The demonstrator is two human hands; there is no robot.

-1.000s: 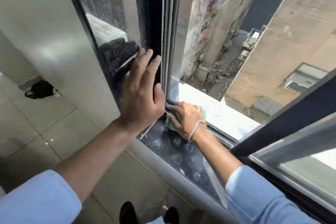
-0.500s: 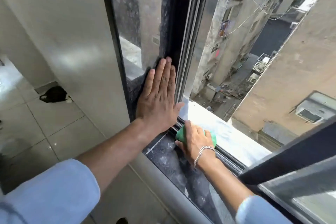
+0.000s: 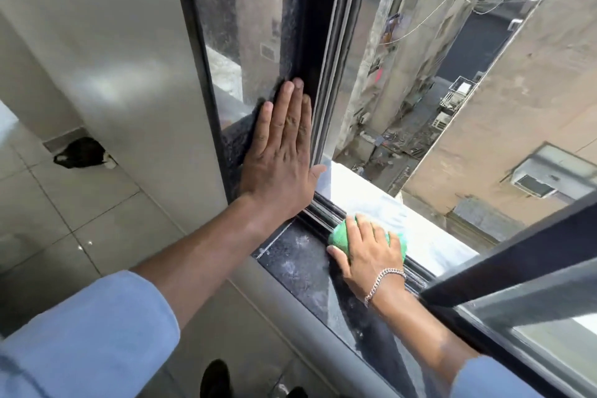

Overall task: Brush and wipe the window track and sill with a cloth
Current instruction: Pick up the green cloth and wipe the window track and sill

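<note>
My left hand [image 3: 282, 155] lies flat, fingers together, against the dark side jamb of the window, just above the corner. My right hand [image 3: 368, 252], with a silver bracelet on the wrist, presses a green cloth [image 3: 340, 236] onto the metal window track [image 3: 326, 213]. The cloth bulges out past my fingers on the left and far side. The dark speckled sill [image 3: 303, 268] in front of the track carries pale dust streaks. Most of the cloth is hidden under my palm.
The window stands open onto a deep drop between buildings. A white outer ledge [image 3: 371, 200] runs beyond the track. A sliding sash frame [image 3: 517, 275] crosses at the right. A black object [image 3: 82, 153] lies on the tiled floor at the left.
My right hand has slid the green cloth rightward along the track, away from the corner. My left hand, first cupped at the jamb, has flattened against it.
</note>
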